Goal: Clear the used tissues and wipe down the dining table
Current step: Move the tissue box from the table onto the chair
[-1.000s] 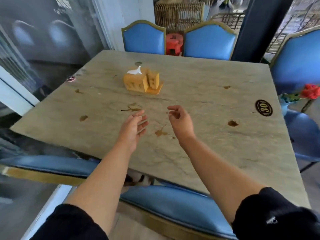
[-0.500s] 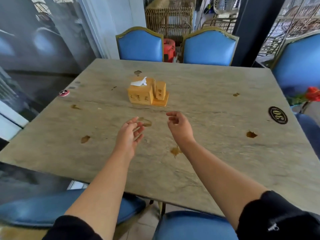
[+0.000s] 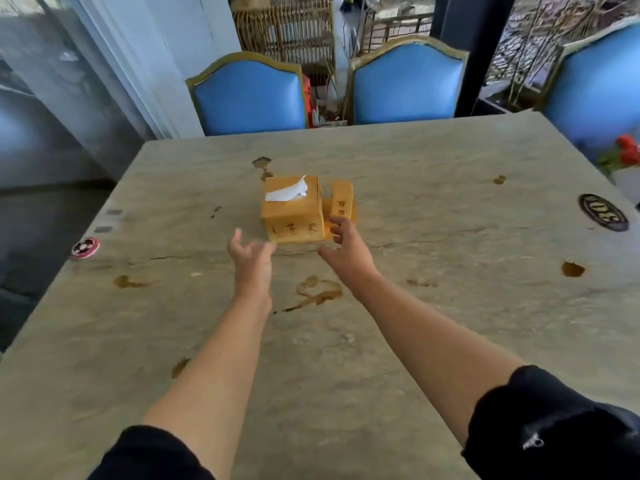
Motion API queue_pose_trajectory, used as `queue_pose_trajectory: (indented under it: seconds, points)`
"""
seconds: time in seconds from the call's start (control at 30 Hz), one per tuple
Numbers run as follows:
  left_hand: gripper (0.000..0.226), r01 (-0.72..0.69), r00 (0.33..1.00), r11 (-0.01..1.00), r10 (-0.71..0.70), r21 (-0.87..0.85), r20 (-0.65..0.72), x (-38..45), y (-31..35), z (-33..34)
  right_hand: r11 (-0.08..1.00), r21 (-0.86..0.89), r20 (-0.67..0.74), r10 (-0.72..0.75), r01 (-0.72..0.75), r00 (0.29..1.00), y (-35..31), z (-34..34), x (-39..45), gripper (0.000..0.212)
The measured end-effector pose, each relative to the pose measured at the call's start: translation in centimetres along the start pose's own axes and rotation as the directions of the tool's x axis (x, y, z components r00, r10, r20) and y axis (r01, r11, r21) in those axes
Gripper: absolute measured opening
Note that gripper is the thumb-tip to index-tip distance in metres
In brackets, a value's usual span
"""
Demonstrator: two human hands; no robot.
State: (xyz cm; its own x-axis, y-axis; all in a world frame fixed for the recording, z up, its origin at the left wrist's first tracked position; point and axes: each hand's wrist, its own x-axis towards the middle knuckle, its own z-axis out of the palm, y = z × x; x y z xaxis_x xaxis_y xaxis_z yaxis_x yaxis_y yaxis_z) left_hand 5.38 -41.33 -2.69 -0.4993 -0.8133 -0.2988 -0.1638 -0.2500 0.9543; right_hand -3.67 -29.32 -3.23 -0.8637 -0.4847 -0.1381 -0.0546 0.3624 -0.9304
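Note:
A wooden tissue box (image 3: 292, 213) stands mid-table with a white tissue (image 3: 287, 192) sticking out of its top and a smaller wooden holder (image 3: 341, 201) joined to its right side. My left hand (image 3: 251, 263) is open just below the box's left front corner, holding nothing. My right hand (image 3: 346, 245) is open at the box's right front corner, fingers close to or touching the wood. The stone dining table (image 3: 450, 323) carries several brown stains, the largest a smear (image 3: 317, 292) between my forearms. I see no loose used tissues.
Two blue chairs (image 3: 249, 95) (image 3: 407, 84) stand at the far edge and a third (image 3: 595, 81) at the right. A round number badge (image 3: 603, 213) and a red flower (image 3: 625, 154) sit at the right, a red-white disc (image 3: 85, 247) at the left edge.
Both hands have reached forward from mid-table to the front of the tissue box. The head has moved closer over the table.

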Motion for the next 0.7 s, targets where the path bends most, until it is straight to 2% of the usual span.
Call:
queue_pose_trajectory:
  seconds: [0.13, 0.33, 0.47, 0.57, 0.7]
  points:
    - [0.075, -0.033, 0.999, 0.999, 0.032, 0.012, 0.04, 5.0, 0.1, 0.4, 0.998, -0.055, -0.049, -0.008, 0.005, 0.999, -0.2, 2.8, 3.6, 0.073]
    - [0.068, -0.006, 0.992, 0.992, -0.01, 0.128, 0.123, 10.1, -1.0, 1.3, 0.993, -0.114, -0.154, 0.014, -0.032, 0.988, 0.6, 5.3, 6.4, 0.065]
    - [0.063, -0.002, 0.98, 0.988, -0.03, 0.157, 0.197, 11.3, -1.8, 2.1, 0.997, -0.029, -0.203, 0.065, -0.073, 0.977, 1.0, 5.4, 6.8, 0.054]
    - [0.055, 0.009, 0.981, 0.997, -0.025, 0.079, 0.194, 11.2, -2.2, 2.9, 0.997, 0.018, -0.212, 0.081, -0.079, 0.974, 0.8, 5.3, 6.8, 0.05]
    - [0.058, 0.014, 0.98, 0.999, -0.021, 0.037, 0.198, 10.9, -2.3, 3.1, 0.991, 0.093, -0.212, 0.111, -0.093, 0.971, 0.9, 4.8, 6.4, 0.047]
